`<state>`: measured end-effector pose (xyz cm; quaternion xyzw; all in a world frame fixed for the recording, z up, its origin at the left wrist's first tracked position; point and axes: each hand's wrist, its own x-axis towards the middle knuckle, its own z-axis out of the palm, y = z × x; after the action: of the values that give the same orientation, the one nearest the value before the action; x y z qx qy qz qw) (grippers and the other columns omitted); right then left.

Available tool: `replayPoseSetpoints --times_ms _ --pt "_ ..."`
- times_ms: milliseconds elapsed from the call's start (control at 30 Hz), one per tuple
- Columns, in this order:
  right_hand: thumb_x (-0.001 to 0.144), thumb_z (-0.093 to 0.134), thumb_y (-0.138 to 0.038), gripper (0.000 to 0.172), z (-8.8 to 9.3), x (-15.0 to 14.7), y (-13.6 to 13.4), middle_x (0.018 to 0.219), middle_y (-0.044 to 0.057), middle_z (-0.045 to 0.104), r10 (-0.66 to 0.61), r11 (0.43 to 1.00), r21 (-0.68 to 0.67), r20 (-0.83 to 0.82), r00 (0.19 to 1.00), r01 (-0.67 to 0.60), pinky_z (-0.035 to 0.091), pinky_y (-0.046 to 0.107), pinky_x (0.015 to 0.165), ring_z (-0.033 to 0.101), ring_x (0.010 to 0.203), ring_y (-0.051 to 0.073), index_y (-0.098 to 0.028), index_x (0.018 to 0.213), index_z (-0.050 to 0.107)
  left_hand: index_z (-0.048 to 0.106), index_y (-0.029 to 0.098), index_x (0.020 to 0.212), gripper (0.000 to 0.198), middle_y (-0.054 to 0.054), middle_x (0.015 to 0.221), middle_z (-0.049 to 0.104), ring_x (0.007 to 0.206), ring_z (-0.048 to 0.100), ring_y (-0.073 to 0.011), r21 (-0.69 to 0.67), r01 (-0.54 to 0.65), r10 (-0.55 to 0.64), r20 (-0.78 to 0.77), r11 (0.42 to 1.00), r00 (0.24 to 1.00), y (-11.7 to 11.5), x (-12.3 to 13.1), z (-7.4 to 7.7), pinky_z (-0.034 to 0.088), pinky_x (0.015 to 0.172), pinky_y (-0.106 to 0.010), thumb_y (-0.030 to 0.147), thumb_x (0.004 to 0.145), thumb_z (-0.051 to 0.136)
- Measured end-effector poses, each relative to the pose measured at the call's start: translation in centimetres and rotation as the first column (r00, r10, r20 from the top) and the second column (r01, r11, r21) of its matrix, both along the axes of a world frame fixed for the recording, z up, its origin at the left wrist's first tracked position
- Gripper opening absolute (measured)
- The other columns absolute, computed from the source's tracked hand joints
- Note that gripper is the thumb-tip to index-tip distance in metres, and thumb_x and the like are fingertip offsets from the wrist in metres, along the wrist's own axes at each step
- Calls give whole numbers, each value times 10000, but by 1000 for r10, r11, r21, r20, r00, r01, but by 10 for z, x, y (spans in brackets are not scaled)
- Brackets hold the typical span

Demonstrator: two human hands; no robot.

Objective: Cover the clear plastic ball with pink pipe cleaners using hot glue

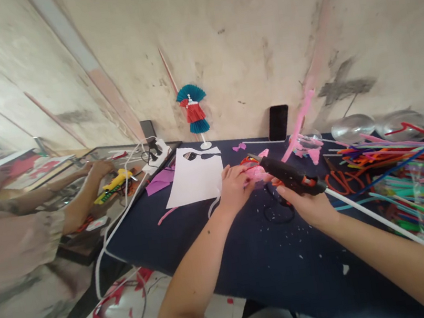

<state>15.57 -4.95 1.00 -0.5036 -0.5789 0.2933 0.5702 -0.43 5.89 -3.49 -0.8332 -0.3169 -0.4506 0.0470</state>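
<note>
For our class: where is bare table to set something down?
Left: the table between pink strip and left forearm. Front: between it and right forearm, bar white scraps. Crowded: right, with coloured stems, and around the glue gun.

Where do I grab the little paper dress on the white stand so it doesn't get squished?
Best pinch the thin white stem, just above the round base, coming from the front. The stem looks narrow and bare, the pleated dress could crumple, and the wall is behind.
</note>
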Motion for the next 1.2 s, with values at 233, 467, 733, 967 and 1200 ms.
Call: replayPoseSetpoints --times_ms 233,467,733,967,1200 --pt "791 591 -404 232 -7 24 -13 862 45 689 30 999 17 216 976 -34 526 325 725 647 805 207 -212 911 646 574 174 710 162 -57 921 641 898 592 -175 63 -15 15 -2 998 1000 -1 1 1 377 971 -448 190 853 500" --pt "813 572 -259 93 -38 55 -7 855 79 630 -151 923 363 647 747 -127 515 334 709 595 787 196 -197 883 572 557 179 684 196 -44 921 631 882 583 -161 63 32 -32 -3 997 999 2 -1 0 397 960 -411 189 864 480" --pt "875 459 -195 96 -44 41 3 781 83 593 -209 897 387 797 567 -214 460 335 653 515 731 200 -183 828 542 558 180 699 191 -48 945 633 917 585 -166 51 42 -42 -10 998 999 2 -1 -1 402 953 -409 197 871 479" --pt "885 443 -183 125 -47 40 6 746 74 574 -229 893 400 800 554 -208 422 316 639 488 713 192 -177 796 529 566 180 715 179 -47 952 629 918 583 -165 38 40 -39 -18 998 999 3 -2 -2 392 965 -417 200 870 479" --pt "893 433 -189 132 -48 40 7 741 65 566 -242 896 401 801 548 -190 410 315 644 482 710 189 -184 794 521 558 177 693 199 -50 934 628 874 587 -157 53 46 -46 -3 998 999 1 -1 1 413 932 -409 192 871 472"
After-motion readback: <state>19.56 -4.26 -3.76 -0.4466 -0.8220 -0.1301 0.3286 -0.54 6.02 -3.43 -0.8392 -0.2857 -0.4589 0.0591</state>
